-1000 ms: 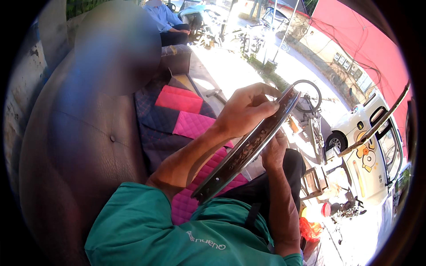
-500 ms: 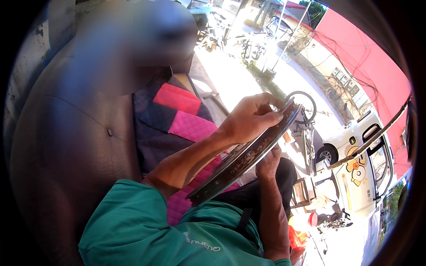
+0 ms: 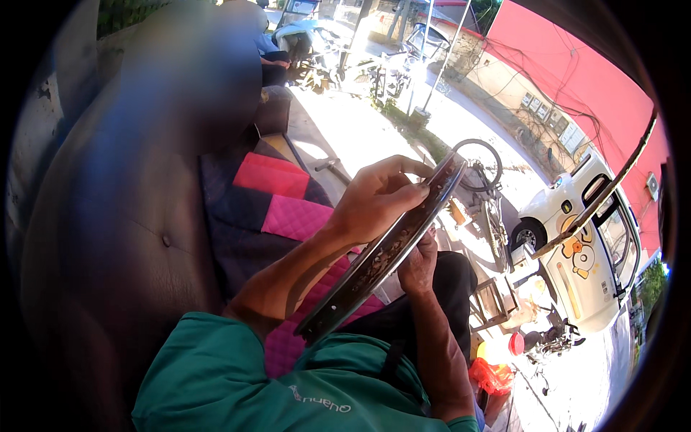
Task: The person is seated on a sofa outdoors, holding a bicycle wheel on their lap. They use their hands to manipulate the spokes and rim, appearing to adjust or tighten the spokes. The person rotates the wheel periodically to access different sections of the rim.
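A narrow bicycle wheel rim (image 3: 389,248) slants across my lap, its inner channel brown with rust and its edges shiny metal. My left hand (image 3: 378,198) is at the rim's upper part, thumb and forefinger bent into a pinch over the channel. Whatever lies between those fingertips is too small to make out. Behind the rim, on its far side, my right hand (image 3: 419,265) grips it low down, with its fingers partly hidden. The rim's lower end comes close to my green shirt (image 3: 216,374).
Left of me is a brown padded sofa (image 3: 144,252); a pink and red quilted cloth (image 3: 295,219) lies beside my arm. Ahead to the right lies a bicycle (image 3: 489,209), near a white van (image 3: 576,273). A red plastic bag (image 3: 493,374) sits at lower right. A blurred person is at upper left.
The view has shifted a little, so the rim and both hands appear slightly further left. My left hand keeps its pinch at the rim's upper part, and my right hand stays behind it.
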`<state>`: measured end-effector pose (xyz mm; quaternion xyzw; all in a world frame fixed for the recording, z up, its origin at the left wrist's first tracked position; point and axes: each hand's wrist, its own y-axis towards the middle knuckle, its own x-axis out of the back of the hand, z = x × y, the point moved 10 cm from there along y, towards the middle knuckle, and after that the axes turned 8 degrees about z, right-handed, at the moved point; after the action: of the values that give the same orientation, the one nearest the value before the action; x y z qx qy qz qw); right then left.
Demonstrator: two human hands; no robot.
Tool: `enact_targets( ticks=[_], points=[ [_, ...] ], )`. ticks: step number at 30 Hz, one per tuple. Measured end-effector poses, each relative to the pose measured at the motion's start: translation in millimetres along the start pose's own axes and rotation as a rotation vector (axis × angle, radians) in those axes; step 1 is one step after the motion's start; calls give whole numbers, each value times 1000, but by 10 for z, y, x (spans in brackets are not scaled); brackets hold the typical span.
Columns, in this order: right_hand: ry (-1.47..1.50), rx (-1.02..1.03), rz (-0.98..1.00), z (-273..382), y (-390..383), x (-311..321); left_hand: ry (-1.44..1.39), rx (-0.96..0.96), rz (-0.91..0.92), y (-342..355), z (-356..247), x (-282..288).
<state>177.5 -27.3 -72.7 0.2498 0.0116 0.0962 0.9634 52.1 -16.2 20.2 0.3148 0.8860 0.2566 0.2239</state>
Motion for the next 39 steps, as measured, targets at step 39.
enact_targets(
  ticks=[39],
  points=[
    [314, 78, -196, 285, 79, 514, 1420, 1429, 373, -2003, 2857, 2333]
  ],
)
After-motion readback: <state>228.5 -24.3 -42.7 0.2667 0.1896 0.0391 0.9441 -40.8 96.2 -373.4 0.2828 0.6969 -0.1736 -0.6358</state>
